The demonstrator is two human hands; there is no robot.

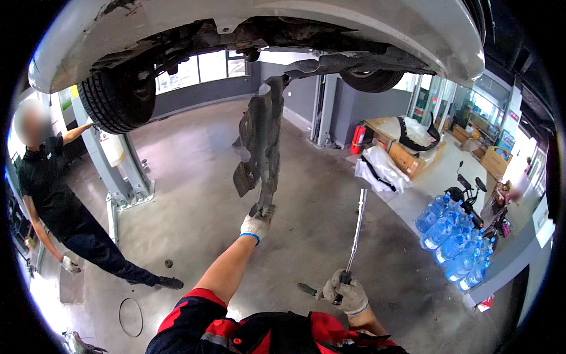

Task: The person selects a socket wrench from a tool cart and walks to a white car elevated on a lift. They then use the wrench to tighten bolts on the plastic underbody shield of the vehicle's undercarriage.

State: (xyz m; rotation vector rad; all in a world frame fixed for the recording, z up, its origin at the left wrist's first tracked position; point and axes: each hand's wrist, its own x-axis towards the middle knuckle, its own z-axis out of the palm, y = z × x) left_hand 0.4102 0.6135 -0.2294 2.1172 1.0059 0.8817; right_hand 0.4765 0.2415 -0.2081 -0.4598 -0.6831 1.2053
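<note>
the dark panel (262,138) hangs below the front of the white vehicle (407,32); its upper end meets the dark underbody material, and its lower end lies in the left hand (257,225). the panel's edges are ragged, with flaps projecting to the left side.

clearance: the concrete floor (194,171) extends on both sides of the panel. to the left, the lift post (134,168) stands well apart from it, below the left tire (115,100). a co-worker (56,194) stands left of the post, one arm raised toward the tire. to the right, the fire extinguisher (358,140) and the group of blue water bottles (454,239) stand well apart from the panel.

left hand: gloved, arm extended forward and angled rightward; fingers pressed together around the panel's lower end.

right hand (346,292): gloved, held low and near the torso; fingers curled around the base of a long metal bar (358,230). the bar points upward with a slight rightward tilt, its tip apart from the panel. a dark handle (306,289) projects left from the same hand; whether it joins the bar cannot be determined.
</note>
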